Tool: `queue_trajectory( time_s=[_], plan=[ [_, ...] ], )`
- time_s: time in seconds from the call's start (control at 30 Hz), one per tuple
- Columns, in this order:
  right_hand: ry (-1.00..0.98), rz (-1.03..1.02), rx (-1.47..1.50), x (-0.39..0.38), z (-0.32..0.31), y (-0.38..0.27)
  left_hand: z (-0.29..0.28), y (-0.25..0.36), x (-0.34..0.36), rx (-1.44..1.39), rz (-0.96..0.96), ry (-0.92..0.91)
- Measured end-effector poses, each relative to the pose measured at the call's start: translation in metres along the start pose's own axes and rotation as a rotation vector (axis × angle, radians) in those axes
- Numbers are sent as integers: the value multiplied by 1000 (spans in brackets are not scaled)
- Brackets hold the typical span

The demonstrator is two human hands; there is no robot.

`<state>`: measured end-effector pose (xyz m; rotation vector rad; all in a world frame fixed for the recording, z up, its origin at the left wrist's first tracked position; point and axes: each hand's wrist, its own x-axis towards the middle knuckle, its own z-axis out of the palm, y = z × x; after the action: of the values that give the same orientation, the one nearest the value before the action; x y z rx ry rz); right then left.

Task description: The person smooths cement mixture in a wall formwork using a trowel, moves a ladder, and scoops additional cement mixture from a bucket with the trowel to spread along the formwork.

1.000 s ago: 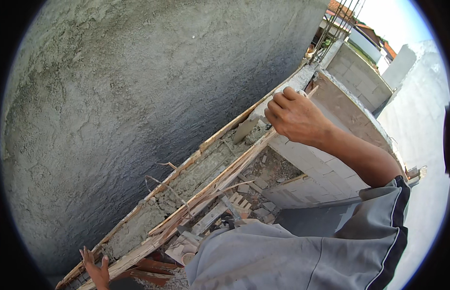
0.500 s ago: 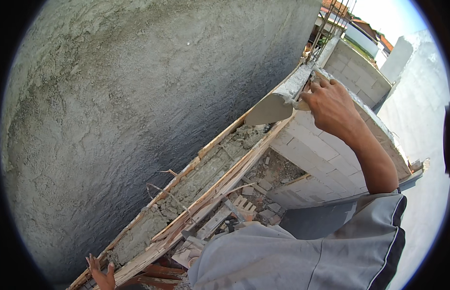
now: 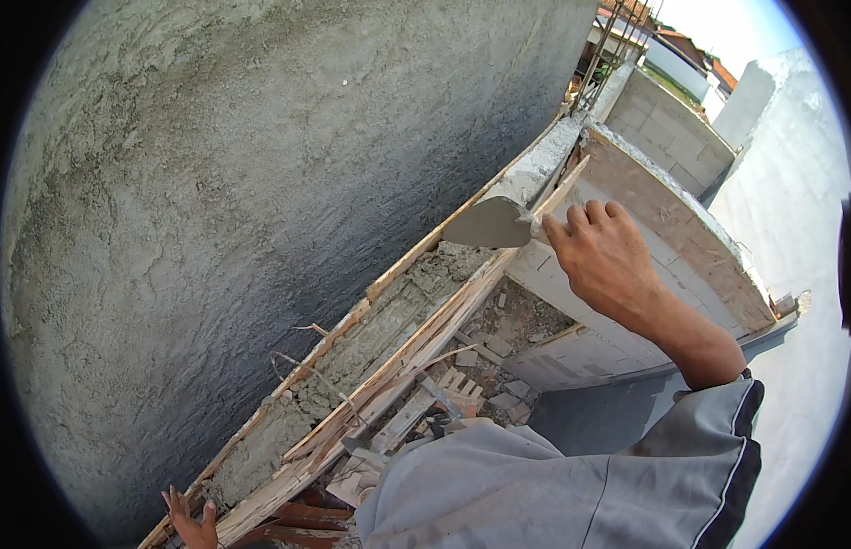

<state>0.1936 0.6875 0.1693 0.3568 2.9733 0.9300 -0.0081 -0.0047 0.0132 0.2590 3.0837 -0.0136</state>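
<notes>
My right hand (image 3: 601, 256) grips the handle of a trowel (image 3: 488, 221), whose broad grey blade lies over the upper stretch of a narrow timber-sided channel. Rough wet mortar (image 3: 448, 270) fills the channel below the blade, between wooden boards (image 3: 416, 348). A bent wire (image 3: 317, 371) crosses it lower down. My left hand (image 3: 188, 520) is at the lower left beside the boards, fingers spread, holding nothing that I can see; whether it touches the board is unclear.
A rough rendered wall (image 3: 233, 201) rises along the left. To the right are light block walls (image 3: 572, 357), with rubble (image 3: 503, 329) and wood scraps lower down. Vertical rebar (image 3: 608, 64) stands at the channel's far end, with rooftops behind.
The trowel has lifted from the mortar into a flatter position. My right hand swung up to the right, then came back down and slightly left. My left hand has barely moved.
</notes>
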Motion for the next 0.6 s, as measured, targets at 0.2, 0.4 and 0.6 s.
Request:
queue_trajectory(
  time_s=[0.2, 0.4, 0.6],
  plan=[
    [3, -25, -150, 0, 9, 6, 12, -6, 4, -63, 41, 85],
    [337, -74, -63, 13, 28, 5, 42, -67, 13, 222, 168, -78],
    [459, -51, -105, 20, 41, 17, 40, -49, 16, 242, 138, -86]
  ],
)
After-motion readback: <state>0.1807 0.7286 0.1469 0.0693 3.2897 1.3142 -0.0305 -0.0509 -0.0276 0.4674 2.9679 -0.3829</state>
